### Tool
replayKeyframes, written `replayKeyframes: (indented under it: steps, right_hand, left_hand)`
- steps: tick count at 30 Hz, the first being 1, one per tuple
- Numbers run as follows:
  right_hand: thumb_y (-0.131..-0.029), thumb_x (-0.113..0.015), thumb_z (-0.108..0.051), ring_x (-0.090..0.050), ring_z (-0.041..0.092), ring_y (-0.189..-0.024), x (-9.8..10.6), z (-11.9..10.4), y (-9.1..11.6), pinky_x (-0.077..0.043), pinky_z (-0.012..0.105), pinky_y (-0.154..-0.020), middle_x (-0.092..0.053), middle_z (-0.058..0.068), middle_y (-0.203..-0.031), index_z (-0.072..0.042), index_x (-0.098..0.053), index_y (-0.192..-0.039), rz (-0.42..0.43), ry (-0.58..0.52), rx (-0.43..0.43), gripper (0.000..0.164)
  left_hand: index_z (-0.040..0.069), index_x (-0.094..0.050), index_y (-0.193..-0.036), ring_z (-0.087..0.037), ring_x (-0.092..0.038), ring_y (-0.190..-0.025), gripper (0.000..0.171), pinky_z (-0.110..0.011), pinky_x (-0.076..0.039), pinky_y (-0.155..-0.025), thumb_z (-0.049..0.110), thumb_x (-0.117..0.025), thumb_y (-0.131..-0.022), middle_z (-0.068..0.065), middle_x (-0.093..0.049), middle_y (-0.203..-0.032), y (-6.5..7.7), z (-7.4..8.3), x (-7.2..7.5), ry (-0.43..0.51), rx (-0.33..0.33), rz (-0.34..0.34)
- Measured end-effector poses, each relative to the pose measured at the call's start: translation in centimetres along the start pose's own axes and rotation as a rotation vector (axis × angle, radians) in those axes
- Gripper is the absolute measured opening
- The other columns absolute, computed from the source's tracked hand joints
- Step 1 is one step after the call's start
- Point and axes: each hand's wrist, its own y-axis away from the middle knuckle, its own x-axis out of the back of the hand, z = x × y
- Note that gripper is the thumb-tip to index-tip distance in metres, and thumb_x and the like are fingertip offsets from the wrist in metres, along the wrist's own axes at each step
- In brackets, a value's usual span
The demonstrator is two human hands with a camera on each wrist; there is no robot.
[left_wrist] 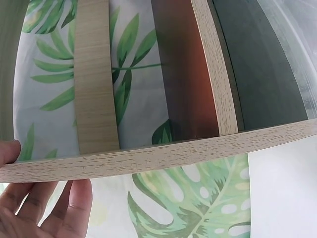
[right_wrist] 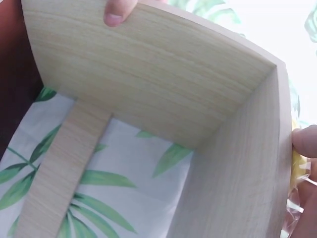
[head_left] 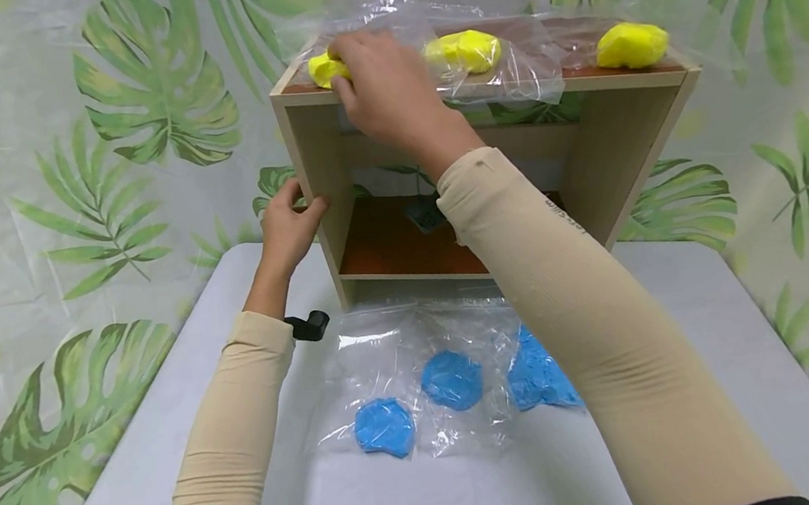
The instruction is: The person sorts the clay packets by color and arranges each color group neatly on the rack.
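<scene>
My left hand (head_left: 292,223) grips the left side panel (head_left: 315,179) of a small wooden shelf unit. In the left wrist view its thumb lies on the inner face and its fingers on the outer one. Up on the shelf's top board (head_left: 583,84), my right hand (head_left: 390,81) holds a yellow clay-like lump (head_left: 326,70) in a clear plastic bag at the left end. The right wrist view shows the thumb and fingers around this yellow lump (right_wrist: 299,166) at the board's edge. Other bagged yellow lumps sit mid-board (head_left: 468,51) and at the right end (head_left: 632,45).
On the white table (head_left: 401,500) before the shelf lie clear bags with blue clay-like lumps (head_left: 383,427), one partly behind my right sleeve (head_left: 562,269). A dark object (head_left: 424,213) shows inside, above the brown lower shelf board (head_left: 396,245). A leaf-patterned sheet (head_left: 156,73) hangs behind.
</scene>
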Motion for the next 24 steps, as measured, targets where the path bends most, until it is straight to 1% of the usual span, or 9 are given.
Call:
replayKeyframes:
  steps: [3,5,7,10,12,15,17,21,24]
  right_hand:
    - [-0.105,-0.037,-0.033,-0.04,0.026,-0.143,0.1,0.0,0.2,-0.036,0.044,-0.117,-0.043,0.002,-0.156,-0.017,-0.041,-0.151,-0.015,0.037,0.003,0.048]
    - [-0.105,-0.038,-0.036,-0.032,0.026,-0.149,0.1,0.0,0.4,-0.03,0.047,-0.121,-0.034,0.002,-0.162,-0.019,-0.035,-0.155,-0.023,0.059,0.01,0.053]
    - [-0.104,-0.039,-0.038,-0.025,0.026,-0.152,0.2,-0.1,0.8,-0.023,0.05,-0.123,-0.026,0.003,-0.165,-0.021,-0.03,-0.157,-0.015,0.077,0.026,0.056]
    - [-0.103,-0.044,-0.038,-0.023,0.028,-0.153,0.3,-0.1,1.7,-0.02,0.053,-0.123,-0.024,0.006,-0.165,-0.021,-0.031,-0.156,0.025,0.092,0.067,0.057]
    - [-0.102,-0.047,-0.037,-0.024,0.029,-0.152,0.6,-0.2,2.5,-0.02,0.054,-0.122,-0.026,0.008,-0.164,-0.02,-0.036,-0.154,0.066,0.106,0.103,0.055]
    - [-0.101,-0.05,-0.034,-0.028,0.031,-0.149,0.9,0.0,4.0,-0.023,0.054,-0.121,-0.033,0.011,-0.161,-0.017,-0.044,-0.149,0.145,0.113,0.181,0.051]
    - [-0.1,-0.053,-0.031,-0.032,0.032,-0.146,0.9,0.3,5.2,-0.026,0.053,-0.119,-0.04,0.012,-0.157,-0.015,-0.051,-0.143,0.208,0.091,0.246,0.046]
    - [-0.097,-0.058,-0.025,-0.041,0.033,-0.139,0.6,1.6,8.0,-0.031,0.051,-0.116,-0.053,0.014,-0.145,-0.009,-0.063,-0.128,0.333,0.01,0.407,0.036]
    - [-0.094,-0.063,-0.022,-0.046,0.035,-0.133,0.0,2.8,10.2,-0.034,0.05,-0.116,-0.058,0.017,-0.136,-0.006,-0.068,-0.12,0.387,-0.034,0.501,0.031]
  left_hand:
    - [0.018,-0.055,-0.137,-0.033,-0.063,-0.122,0.046,-0.048,-0.054,-0.1,0.033,-0.058,-0.094,-0.008,-0.056,-0.144,-0.1,0.0,-0.1,0.003,0.0,0.001]
    - [0.018,-0.055,-0.137,-0.032,-0.063,-0.122,0.046,-0.048,-0.054,-0.099,0.034,-0.058,-0.094,-0.008,-0.056,-0.143,-0.1,-0.1,-0.1,0.006,0.002,0.002]
    - [0.018,-0.056,-0.135,-0.032,-0.064,-0.121,0.044,-0.047,-0.055,-0.099,0.034,-0.059,-0.094,-0.007,-0.056,-0.143,-0.1,-0.1,-0.1,0.006,0.003,0.004]
    - [0.018,-0.057,-0.134,-0.032,-0.065,-0.119,0.043,-0.047,-0.055,-0.098,0.033,-0.059,-0.094,-0.008,-0.057,-0.142,-0.1,-0.1,-0.1,0.008,0.0,0.007]
    - [0.017,-0.057,-0.133,-0.033,-0.065,-0.119,0.043,-0.048,-0.055,-0.098,0.032,-0.06,-0.093,-0.008,-0.058,-0.141,-0.1,0.0,-0.1,0.012,-0.007,0.008]
    - [0.016,-0.058,-0.134,-0.034,-0.065,-0.119,0.043,-0.048,-0.055,-0.098,0.031,-0.06,-0.093,-0.009,-0.059,-0.14,-0.1,0.1,-0.1,0.016,-0.019,0.008]
    - [0.015,-0.058,-0.134,-0.034,-0.065,-0.118,0.044,-0.048,-0.054,-0.098,0.031,-0.06,-0.093,-0.009,-0.059,-0.14,-0.1,0.0,-0.1,0.008,-0.026,0.01]
    - [0.014,-0.057,-0.134,-0.033,-0.066,-0.118,0.044,-0.047,-0.055,-0.097,0.031,-0.057,-0.093,-0.009,-0.059,-0.14,-0.2,0.0,-0.1,-0.021,-0.022,0.018]
    - [0.014,-0.057,-0.133,-0.032,-0.066,-0.117,0.044,-0.046,-0.056,-0.095,0.032,-0.056,-0.093,-0.009,-0.059,-0.14,-0.2,0.0,-0.1,-0.031,-0.009,0.016]
